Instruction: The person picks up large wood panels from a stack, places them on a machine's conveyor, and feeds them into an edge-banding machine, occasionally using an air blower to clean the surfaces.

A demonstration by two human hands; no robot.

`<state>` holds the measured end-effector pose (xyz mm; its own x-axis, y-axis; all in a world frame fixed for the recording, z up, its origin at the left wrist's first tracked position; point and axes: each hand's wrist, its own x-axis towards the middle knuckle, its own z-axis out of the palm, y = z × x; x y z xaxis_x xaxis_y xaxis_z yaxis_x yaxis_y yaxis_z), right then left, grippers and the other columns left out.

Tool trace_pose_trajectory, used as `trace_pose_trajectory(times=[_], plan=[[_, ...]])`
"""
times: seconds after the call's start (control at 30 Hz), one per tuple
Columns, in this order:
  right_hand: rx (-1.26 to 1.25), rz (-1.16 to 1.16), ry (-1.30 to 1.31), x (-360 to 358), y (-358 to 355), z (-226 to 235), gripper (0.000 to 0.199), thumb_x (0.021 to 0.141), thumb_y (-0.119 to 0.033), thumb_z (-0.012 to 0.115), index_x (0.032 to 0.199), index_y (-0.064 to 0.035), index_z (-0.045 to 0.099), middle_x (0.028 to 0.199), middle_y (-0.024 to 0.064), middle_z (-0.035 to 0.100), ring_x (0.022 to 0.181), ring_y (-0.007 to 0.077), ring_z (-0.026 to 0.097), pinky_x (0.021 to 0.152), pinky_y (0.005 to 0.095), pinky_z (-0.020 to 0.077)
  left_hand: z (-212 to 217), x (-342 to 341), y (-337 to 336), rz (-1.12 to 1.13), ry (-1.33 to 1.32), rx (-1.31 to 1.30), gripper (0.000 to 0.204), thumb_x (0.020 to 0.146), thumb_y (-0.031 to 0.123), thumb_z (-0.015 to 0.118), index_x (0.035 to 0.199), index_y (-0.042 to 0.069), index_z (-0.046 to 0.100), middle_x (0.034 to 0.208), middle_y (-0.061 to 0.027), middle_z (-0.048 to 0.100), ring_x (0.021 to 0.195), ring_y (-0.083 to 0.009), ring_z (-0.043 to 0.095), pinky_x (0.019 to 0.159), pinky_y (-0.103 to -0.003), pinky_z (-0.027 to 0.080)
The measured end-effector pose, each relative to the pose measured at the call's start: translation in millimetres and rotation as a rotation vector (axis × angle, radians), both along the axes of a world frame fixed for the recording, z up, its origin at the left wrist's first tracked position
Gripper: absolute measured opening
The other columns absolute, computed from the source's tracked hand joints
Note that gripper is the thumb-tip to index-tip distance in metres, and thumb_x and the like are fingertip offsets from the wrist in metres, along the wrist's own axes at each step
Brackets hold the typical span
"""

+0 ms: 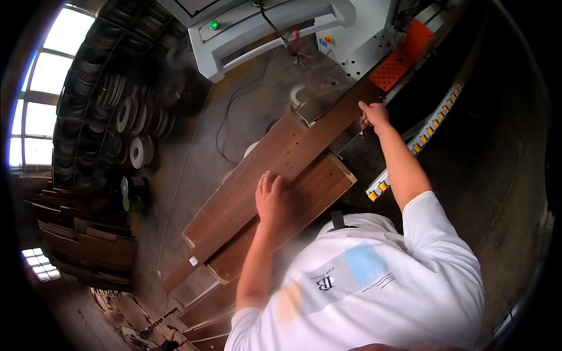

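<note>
While the long brown board (275, 175) lay atop a stack of panels (304, 199), far end by the machine's orange guide (404, 58), step read as feeding in. L hand (272, 202) lay flat on it, fingers spread, gripping nothing; R hand (373, 114) pinched the far edge. Next move prob. needs steady, square push along the guide.

A dusty concrete floor (246, 99) runs under a grey-white machine (257, 29) with a green button (213, 24). At left, bright windows (41, 88) light a rack of edge-band rolls (126, 111). Brown panels (88, 245) lie stacked below it. A cable (181, 175) trails across the floor.
</note>
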<state>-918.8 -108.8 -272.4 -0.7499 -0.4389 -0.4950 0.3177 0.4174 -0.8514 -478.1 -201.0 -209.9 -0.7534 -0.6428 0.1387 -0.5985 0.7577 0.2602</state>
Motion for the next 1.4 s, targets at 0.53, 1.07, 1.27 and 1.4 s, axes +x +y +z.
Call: trace_pose_trajectory(times=[0.53, 1.07, 1.27, 1.4], plan=[[0.294, 0.071, 0.174, -4, -5, 5, 0.053, 0.091, -0.057, 0.063, 0.076, -0.0064, 0.061, 0.06, 0.0003, 0.057, 0.044, 0.0101, 0.048, 0.041, 0.0275, 0.0344, -37, 211, 13, 1.193, 0.93, 1.387, 0.048, 0.101, 0.047, 0.052, 0.113, 0.001, 0.059, 0.094, -0.0123, 0.07, 0.074, -0.0177, 0.067, 0.056, -0.027, 0.052], [0.23, 0.45, -0.115, 242, -29, 12, 0.042, 0.093, -0.051, 0.064, 0.089, -0.0094, 0.064, 0.065, -0.0064, 0.055, 0.047, 0.0021, 0.044, 0.041, 0.0178, 0.029, -44, 265, -1, 1.172, 1.045, 1.284, 0.038, 0.104, 0.032, 0.05, 0.102, -0.005, 0.059, 0.088, -0.0167, 0.071, 0.066, -0.0213, 0.07, 0.048, -0.029, 0.054], [0.218, 0.425, -0.104, 244, -28, 14, 0.041, 0.092, -0.05, 0.067, 0.09, -0.0087, 0.065, 0.065, -0.0055, 0.054, 0.047, 0.0032, 0.045, 0.041, 0.0161, 0.031, -53, 269, 2, 1.132, 1.134, 1.279, 0.039, 0.104, 0.032, 0.047, 0.1, -0.005, 0.059, 0.086, -0.0163, 0.071, 0.064, -0.0208, 0.069, 0.047, -0.029, 0.053], [0.241, 0.422, -0.01, 251, -28, 16, 0.042, 0.092, -0.05, 0.067, 0.091, -0.0079, 0.066, 0.065, -0.0046, 0.054, 0.046, 0.0031, 0.043, 0.04, 0.0175, 0.0292, -52, 268, 2, 1.095, 1.137, 1.283, 0.038, 0.105, 0.031, 0.047, 0.1, -0.005, 0.06, 0.086, -0.0163, 0.071, 0.062, -0.0208, 0.069, 0.046, -0.028, 0.053]])
